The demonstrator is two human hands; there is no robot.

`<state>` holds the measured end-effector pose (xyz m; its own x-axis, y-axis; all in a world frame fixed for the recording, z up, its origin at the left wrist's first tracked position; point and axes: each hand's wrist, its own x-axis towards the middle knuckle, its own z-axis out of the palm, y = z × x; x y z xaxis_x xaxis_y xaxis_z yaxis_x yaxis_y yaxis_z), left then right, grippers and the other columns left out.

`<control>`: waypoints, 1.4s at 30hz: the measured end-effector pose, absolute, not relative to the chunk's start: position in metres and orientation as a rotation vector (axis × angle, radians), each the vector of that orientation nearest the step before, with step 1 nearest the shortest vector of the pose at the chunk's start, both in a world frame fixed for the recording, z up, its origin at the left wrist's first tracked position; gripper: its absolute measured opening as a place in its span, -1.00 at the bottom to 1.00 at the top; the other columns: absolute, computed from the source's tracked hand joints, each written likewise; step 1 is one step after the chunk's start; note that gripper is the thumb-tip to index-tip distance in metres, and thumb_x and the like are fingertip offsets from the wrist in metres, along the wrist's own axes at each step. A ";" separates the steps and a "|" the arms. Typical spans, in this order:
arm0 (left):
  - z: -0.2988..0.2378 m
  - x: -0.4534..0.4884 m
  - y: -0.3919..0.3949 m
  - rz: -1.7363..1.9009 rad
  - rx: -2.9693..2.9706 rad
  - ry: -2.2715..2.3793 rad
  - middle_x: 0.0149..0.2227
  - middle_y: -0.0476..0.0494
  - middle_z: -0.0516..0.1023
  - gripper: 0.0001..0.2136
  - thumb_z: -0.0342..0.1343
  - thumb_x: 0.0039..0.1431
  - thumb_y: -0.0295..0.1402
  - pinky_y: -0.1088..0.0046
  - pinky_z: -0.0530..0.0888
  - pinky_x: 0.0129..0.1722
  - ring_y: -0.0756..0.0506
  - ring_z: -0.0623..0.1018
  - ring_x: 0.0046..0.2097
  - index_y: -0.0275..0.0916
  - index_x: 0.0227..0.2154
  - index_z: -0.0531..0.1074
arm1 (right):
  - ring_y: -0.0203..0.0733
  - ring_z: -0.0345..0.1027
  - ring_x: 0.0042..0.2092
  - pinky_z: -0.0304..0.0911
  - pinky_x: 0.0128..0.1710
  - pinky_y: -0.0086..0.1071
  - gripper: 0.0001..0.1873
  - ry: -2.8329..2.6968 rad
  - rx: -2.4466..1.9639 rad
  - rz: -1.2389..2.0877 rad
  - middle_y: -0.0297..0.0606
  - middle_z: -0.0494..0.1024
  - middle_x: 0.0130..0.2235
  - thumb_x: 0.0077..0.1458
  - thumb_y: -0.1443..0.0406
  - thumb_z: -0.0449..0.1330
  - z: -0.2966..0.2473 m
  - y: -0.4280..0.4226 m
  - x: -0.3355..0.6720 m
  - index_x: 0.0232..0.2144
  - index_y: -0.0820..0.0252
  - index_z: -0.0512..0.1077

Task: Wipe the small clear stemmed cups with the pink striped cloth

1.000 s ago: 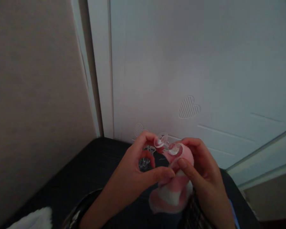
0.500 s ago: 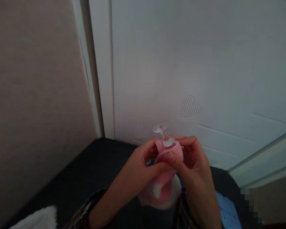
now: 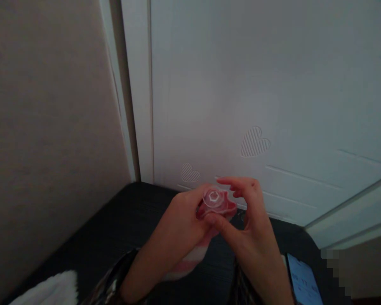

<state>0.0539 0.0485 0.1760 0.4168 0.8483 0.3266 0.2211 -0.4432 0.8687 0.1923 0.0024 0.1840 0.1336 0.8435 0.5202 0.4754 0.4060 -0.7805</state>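
Both my hands meet low in the middle of the view, over a dark surface (image 3: 120, 228). My left hand (image 3: 180, 228) is closed around a pink and white striped cloth (image 3: 190, 260), bunched up at the fingertips. A small clear plastic piece with a round disc (image 3: 213, 197) sits on top of the bunched pink cloth. My right hand (image 3: 249, 228) pinches the cloth from below with its thumb, while its other fingers curl loosely above the clear piece.
A white door or cabinet panel with embossed striped hearts (image 3: 254, 142) stands right behind the hands. A beige wall (image 3: 44, 127) is at the left. A white fluffy item (image 3: 47, 290) lies at the bottom left, and a phone with a lit screen (image 3: 303, 284) at the bottom right.
The clear piece, which stood up with its stem out of the cloth, now faces me disc-on and sits lower. My right fingers have lifted off and the cloth has shifted left.
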 end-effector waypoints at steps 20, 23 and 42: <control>0.182 0.046 0.035 1.448 1.904 0.823 -0.19 0.19 0.64 -0.64 0.23 0.02 -0.66 0.63 0.43 -0.15 0.04 0.60 -0.16 -0.05 -0.19 0.55 | -0.36 0.27 -0.37 0.19 -0.38 -0.55 -0.86 -1.204 -1.086 0.608 -0.50 0.47 -0.40 0.06 0.29 0.42 0.184 -0.004 0.220 -0.36 0.01 0.51; 0.179 0.047 0.036 1.406 1.915 0.768 -0.11 0.18 0.62 -0.59 0.20 0.05 -0.65 0.63 0.43 -0.07 0.03 0.58 -0.08 -0.03 -0.11 0.51 | -0.37 0.29 -0.38 0.20 -0.39 -0.56 -0.85 -1.201 -1.097 0.609 -0.50 0.48 -0.43 0.04 0.26 0.44 0.183 -0.004 0.223 -0.38 0.02 0.51; 0.183 0.044 0.040 1.257 1.962 0.838 -0.13 0.12 0.70 -0.75 0.30 0.13 -0.42 0.61 0.46 -0.08 0.00 0.64 -0.13 -0.11 -0.11 0.56 | -0.40 0.50 -0.25 0.34 -0.23 -0.64 -0.89 -1.430 -1.180 0.571 -0.50 0.61 -0.30 0.20 0.22 0.28 0.189 -0.008 0.239 -0.19 -0.10 0.53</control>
